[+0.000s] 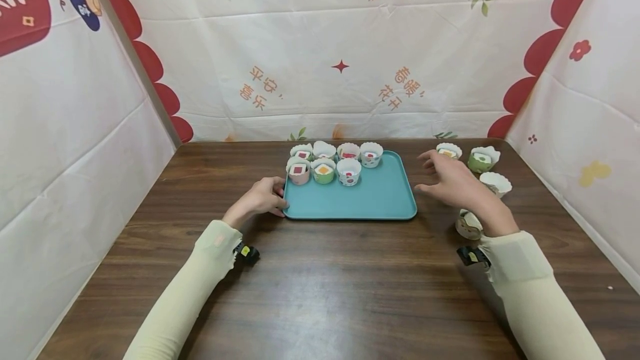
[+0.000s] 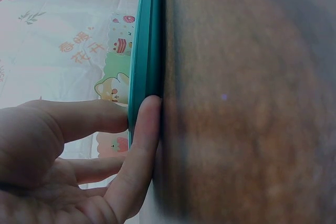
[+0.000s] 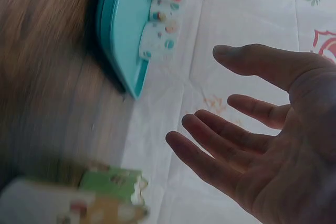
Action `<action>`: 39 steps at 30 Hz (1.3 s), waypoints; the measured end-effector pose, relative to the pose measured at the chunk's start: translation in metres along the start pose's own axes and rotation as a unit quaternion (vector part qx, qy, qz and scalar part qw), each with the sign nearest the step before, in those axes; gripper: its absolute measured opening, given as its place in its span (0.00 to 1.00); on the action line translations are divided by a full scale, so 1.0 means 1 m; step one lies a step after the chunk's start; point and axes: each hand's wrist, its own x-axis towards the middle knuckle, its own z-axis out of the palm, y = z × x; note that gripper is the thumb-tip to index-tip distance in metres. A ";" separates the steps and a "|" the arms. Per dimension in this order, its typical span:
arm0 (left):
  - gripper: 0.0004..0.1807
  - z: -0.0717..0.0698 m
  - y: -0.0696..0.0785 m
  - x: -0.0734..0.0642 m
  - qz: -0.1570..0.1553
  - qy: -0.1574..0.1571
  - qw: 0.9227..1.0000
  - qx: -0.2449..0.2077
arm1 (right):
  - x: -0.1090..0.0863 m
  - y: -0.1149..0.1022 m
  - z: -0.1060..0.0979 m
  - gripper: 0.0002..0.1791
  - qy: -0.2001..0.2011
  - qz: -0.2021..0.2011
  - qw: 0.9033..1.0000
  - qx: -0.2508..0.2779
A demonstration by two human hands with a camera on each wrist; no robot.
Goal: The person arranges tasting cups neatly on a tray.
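Observation:
A turquoise tray [image 1: 350, 199] lies on the table, with several paper baking cups standing in its back and left part. Among them are a pink cup [image 1: 298, 172], a green cup [image 1: 323, 171] and a white patterned cup [image 1: 348, 172], each with a small square or picture inside. My left hand [image 1: 265, 195] holds the tray's left edge; in the left wrist view the thumb meets the rim [image 2: 137, 77] and a finger lies along its outer side. My right hand [image 1: 450, 179] hovers right of the tray, fingers spread and holding nothing [image 3: 247, 145].
More paper cups stand on the right: a white cup [image 1: 449, 150], a green cup [image 1: 483, 159], another white cup [image 1: 496, 183] and a brownish cup [image 1: 469, 225] partly under the right wrist. The wooden table [image 1: 320, 282] ends at printed white cloth [image 1: 340, 43] behind and at both sides.

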 end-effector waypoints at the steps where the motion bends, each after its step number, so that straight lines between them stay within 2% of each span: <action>1: 0.40 0.000 0.000 0.000 0.000 0.000 1.000 0.000 | -0.002 0.003 -0.001 0.36 -0.001 0.002 1.000 -0.002; 8: 0.39 0.001 -0.001 0.000 0.001 0.000 1.000 -0.002 | -0.017 0.023 -0.010 0.37 0.001 0.018 1.000 -0.004; 13: 0.39 0.001 -0.002 0.001 0.001 -0.001 1.000 -0.003 | -0.028 0.035 -0.016 0.35 -0.001 0.012 1.000 -0.023; 18: 0.40 0.001 -0.002 0.001 0.000 0.000 1.000 -0.007 | -0.037 0.045 -0.023 0.36 -0.019 0.016 0.999 -0.023; 22: 0.40 0.001 -0.002 0.001 -0.001 0.001 1.000 -0.009 | -0.042 0.051 -0.028 0.36 -0.052 0.033 0.998 -0.029; 27: 0.40 0.001 -0.001 0.001 -0.002 0.002 1.000 -0.008 | -0.045 0.058 -0.032 0.34 -0.079 0.029 0.995 -0.045; 31: 0.40 0.001 -0.001 0.001 -0.003 0.001 1.000 -0.007 | -0.048 0.064 -0.032 0.34 -0.108 0.027 0.994 -0.023; 34: 0.40 0.001 -0.001 0.000 -0.004 0.000 1.000 -0.008 | -0.050 0.069 -0.033 0.35 -0.151 0.030 0.988 0.007; 39: 0.40 0.000 -0.001 0.000 -0.001 0.000 1.000 -0.005 | -0.053 0.076 -0.036 0.38 -0.221 0.041 0.973 0.047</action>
